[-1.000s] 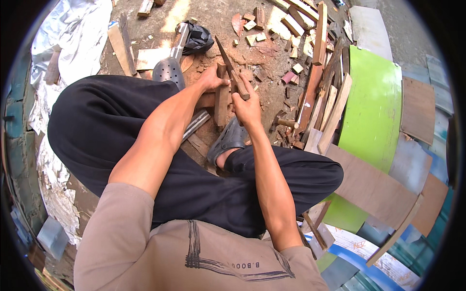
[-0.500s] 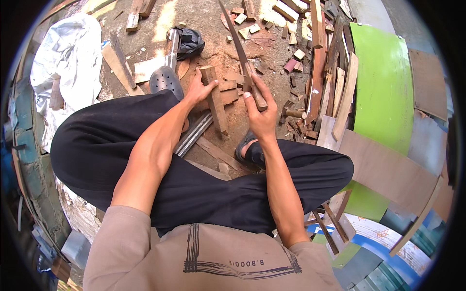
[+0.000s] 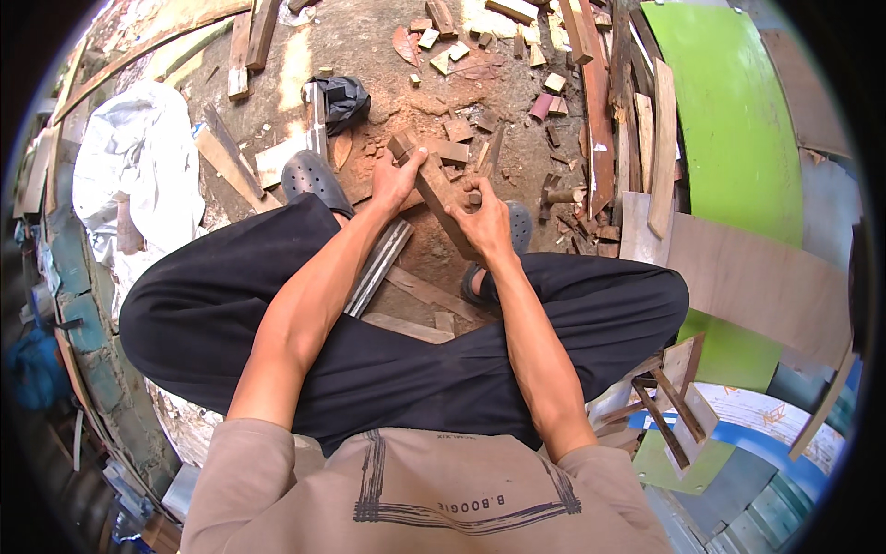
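Both hands hold one thing: a short, squared block of reddish-brown wood [image 3: 434,185] that lies low between the person's knees, above the sawdust-strewn dirt ground [image 3: 388,65]. Its long axis runs on a slant, from the upper left, away from the body, down to the lower right, toward the body. The left hand [image 3: 399,180] is closed around the far, upper end, fingers curled over the top face. The right hand [image 3: 484,222] is closed on the near, lower end, knuckles up; whether it also holds a small tool there cannot be told. The two hands sit almost touching along the block, the right one nearer the body. Just left lies a dark grey clog [image 3: 312,177], and small wood offcuts [image 3: 461,148] lie scattered beyond the hands.
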Demonstrator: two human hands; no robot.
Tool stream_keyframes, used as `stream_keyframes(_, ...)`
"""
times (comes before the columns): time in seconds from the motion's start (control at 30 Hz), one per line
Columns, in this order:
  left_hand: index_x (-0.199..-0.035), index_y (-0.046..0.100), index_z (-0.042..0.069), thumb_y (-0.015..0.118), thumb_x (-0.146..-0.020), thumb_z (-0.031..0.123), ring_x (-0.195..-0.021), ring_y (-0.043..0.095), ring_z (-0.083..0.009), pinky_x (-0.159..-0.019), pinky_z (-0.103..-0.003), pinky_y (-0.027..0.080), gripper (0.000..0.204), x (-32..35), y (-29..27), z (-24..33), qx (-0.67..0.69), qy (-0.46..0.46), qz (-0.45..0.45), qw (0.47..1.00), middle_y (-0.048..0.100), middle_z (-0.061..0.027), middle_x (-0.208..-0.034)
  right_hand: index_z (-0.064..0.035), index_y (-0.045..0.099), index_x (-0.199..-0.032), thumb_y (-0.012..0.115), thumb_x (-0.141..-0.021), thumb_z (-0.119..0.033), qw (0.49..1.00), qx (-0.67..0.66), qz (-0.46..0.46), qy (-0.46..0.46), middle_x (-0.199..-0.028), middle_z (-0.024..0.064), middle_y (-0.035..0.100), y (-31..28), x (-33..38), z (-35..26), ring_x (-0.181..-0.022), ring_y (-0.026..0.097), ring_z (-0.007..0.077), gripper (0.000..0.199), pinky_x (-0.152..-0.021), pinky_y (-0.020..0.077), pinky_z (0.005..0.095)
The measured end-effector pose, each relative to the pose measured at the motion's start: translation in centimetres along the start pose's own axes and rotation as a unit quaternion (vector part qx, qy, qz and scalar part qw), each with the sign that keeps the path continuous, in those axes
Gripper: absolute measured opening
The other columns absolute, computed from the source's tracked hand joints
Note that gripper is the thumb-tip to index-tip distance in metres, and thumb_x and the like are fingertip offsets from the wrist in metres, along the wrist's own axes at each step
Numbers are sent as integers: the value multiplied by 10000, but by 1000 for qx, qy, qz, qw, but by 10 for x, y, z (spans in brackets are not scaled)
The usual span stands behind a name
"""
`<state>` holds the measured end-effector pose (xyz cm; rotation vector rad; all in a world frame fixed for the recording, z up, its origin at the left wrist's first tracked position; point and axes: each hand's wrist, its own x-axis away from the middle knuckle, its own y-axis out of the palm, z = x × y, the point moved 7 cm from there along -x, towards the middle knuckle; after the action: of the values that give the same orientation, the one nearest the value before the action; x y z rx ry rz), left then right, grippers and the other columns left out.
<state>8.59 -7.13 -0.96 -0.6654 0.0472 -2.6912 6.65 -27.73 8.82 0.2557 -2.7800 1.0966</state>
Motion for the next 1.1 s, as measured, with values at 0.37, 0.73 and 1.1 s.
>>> stream_keyframes(0.37,-1261,644,-19,718,-816,570,-1065,681,-308,-908,-386,519,743,23,-21,-67,-10,-169,44,985,705,-199,-1166,-58,537,-1135,891,-740,-275,991,49,-123,-7,-1032,241,701,21,11,-8,-979,672,448,572,-819,522,498)
stream_keyframes(0.73,-1225,621,-121,423,-989,588,-900,719,-255,-703,-393,593,773,26,-12,-108,13,-245,-41,969,706,-222,-1101,-47,553,-1093,778,-812,-136,1000,1,-19,1,-1016,210,678,14,13,1,-937,672,416,371,-804,529,481)
stream_keyframes(1.1,-1601,105,14,617,-967,298,-1144,613,-538,-904,-579,561,863,105,-18,-173,-695,-146,-181,680,447,-288,-1421,-67,572,-1052,773,-831,-124,999,-27,34,-21,-981,163,668,-15,25,-5,-878,677,392,304,-745,533,466)
